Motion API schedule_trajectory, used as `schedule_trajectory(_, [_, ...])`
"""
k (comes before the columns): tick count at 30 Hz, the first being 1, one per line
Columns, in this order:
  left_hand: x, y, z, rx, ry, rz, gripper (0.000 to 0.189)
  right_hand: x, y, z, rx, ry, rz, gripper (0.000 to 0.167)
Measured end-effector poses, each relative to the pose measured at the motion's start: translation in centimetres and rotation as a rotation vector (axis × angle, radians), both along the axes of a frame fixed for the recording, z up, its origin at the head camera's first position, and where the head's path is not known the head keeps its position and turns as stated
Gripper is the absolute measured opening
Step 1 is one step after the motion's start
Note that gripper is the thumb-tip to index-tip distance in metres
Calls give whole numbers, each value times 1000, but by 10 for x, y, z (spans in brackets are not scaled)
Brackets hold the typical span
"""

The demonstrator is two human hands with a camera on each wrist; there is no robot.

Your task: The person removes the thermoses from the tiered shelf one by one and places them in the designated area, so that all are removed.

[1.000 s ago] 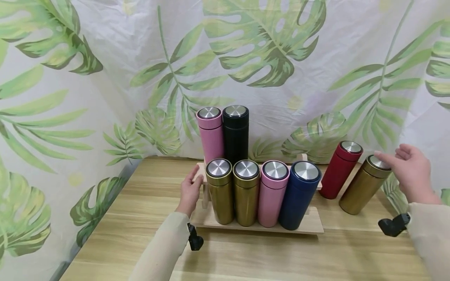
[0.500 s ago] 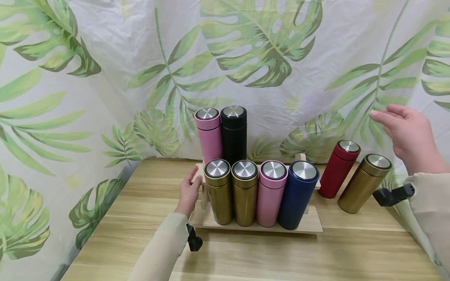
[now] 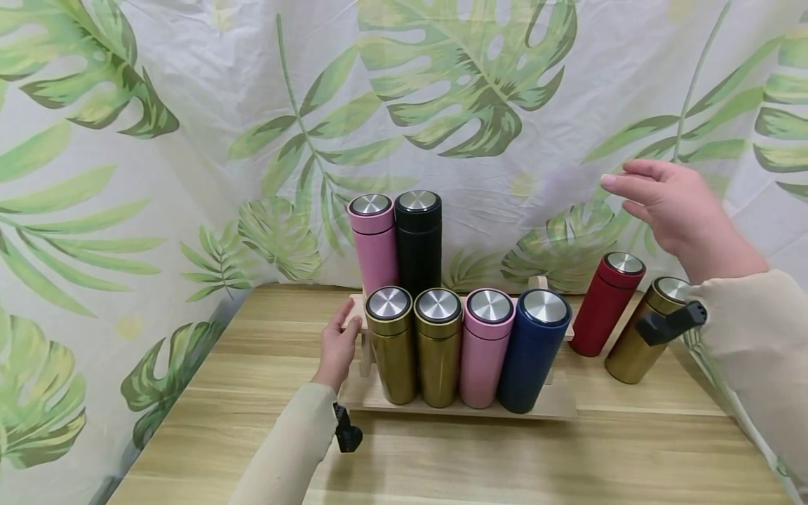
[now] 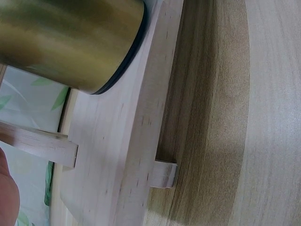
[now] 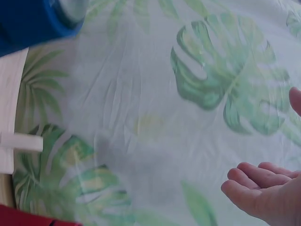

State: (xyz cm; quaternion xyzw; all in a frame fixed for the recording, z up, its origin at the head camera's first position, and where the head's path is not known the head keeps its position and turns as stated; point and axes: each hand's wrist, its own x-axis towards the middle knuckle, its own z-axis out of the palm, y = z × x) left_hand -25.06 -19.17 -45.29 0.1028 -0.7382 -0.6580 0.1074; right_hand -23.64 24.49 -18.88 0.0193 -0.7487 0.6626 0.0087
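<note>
One hand, the left hand [image 3: 334, 347], touches the left end of the rack [image 3: 558, 394], fingers fairly straight; how firmly, I cannot tell. A shove there could rock the rack and topple its crowded load: back pink bottle [image 3: 374, 252] and black bottle [image 3: 419, 245] on the upper shelf [image 3: 358, 304], then first gold bottle [image 3: 396, 365], second gold bottle [image 3: 439, 365], front pink bottle [image 3: 482, 365] and blue bottle [image 3: 527, 365] on the lower shelf [image 4: 103, 141]. Farther right, red bottle [image 3: 602, 305] and third gold bottle [image 3: 631, 347] stand on the table [image 3: 221, 400]. Above them the right hand [image 3: 675, 210] hangs free, fingers loosely extended, holding nothing; dropped low, it or its wrist camera [image 3: 670, 324] could knock either down. Counted: two pink, one black, three gold, one blue, one red; one rack, two shelves.
</note>
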Motion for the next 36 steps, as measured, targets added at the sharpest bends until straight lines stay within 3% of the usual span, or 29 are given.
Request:
schedule_trajectory(11, [0,1,-1,5,6,-4,46,-5,-51,17,211,14,101,78])
schedule_trajectory(14, [-1,1,-2,8,6,-5,46,-5,-63,20,227,11,128,78])
schedule_trajectory(25, [-1,1,-1,-10,-1,-7,46,-8,-103,25,214,8,220,74])
schedule_trajectory(36, [-1,-1,-1,1,-8,-3,46,-21,-137,21,173,-8,257,66])
